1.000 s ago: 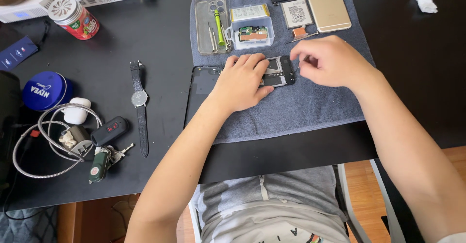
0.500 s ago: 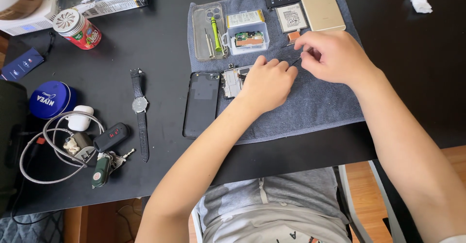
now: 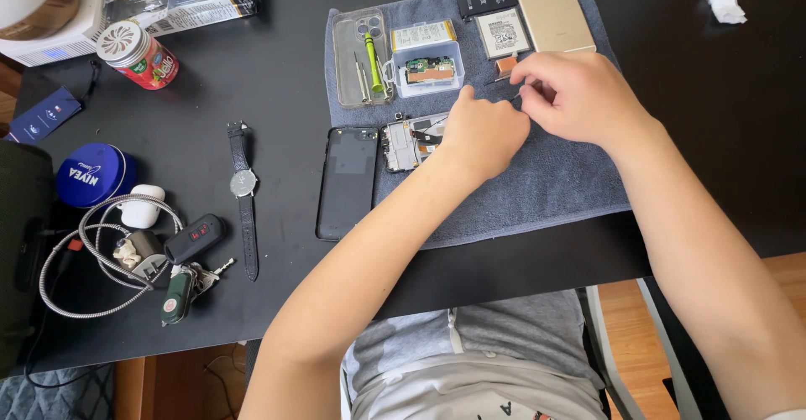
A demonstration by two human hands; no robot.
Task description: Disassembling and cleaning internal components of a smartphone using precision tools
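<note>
Two bare hands meet over a soft grey towel mat [image 3: 537, 193] on a black table [image 3: 277, 76]. One opened phone frame with exposed metal circuitry [image 3: 409, 141] lies on the mat, its long axis running left to right, under the left hand [image 3: 483, 135], whose fingers curl loosely over its right end. The right hand [image 3: 579, 97] pinches something too small to tell. One glossy black phone panel [image 3: 348, 182] lies lengthwise beside the frame; one gold phone [image 3: 552, 10] lies above.
</note>
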